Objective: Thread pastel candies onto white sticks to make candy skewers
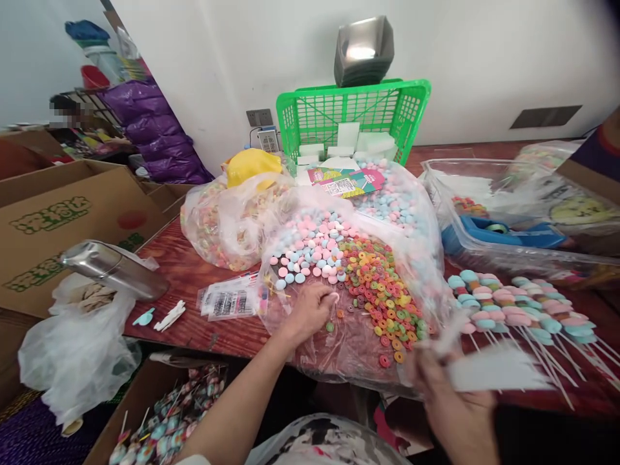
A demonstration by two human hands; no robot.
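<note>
Whether the curled left hand [310, 314] pinches anything, I cannot tell; candies [317, 255] lie at its twelve o'clock. The right hand [453, 403] grips a blurred white bundle [498, 369], rings [387, 284] at its eleven, skewers [516, 313] at one.

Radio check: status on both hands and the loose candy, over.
Left hand pinching a small pale piece. Right hand, blurred, holding a white bundle. Ring candies heaped loose between them. Candy skewers lie close beyond the right hand.

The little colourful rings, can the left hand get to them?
Probably yes: the colourful rings lie loose in a pile beside the left hand, and nothing tall seems to stand between them.
</note>
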